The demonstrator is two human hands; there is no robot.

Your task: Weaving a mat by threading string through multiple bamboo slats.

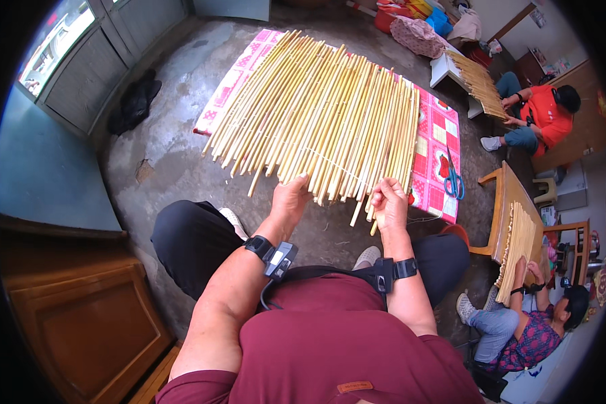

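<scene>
A mat of long yellow reed stalks (316, 108), tied with rows of thin string, lies in front of me on a table with a pink patterned cloth (441, 192). My left hand (291, 198) grips the near ends of the stalks, its thumb on top and its other fingers mostly hidden. A white string (337, 166) runs slantwise over the stalks toward my right hand (390, 204). That hand is closed in a pinch at the near right corner, apparently on this string. A few stalks stick out beyond the others beside it.
Blue-handled scissors (454, 183) rest on the cloth's right side. Two people work at the right, each with a reed mat (518, 252) on a low table (503, 202). A wooden cabinet (91, 323) stands at the left; a black bundle (135, 101) lies on the floor.
</scene>
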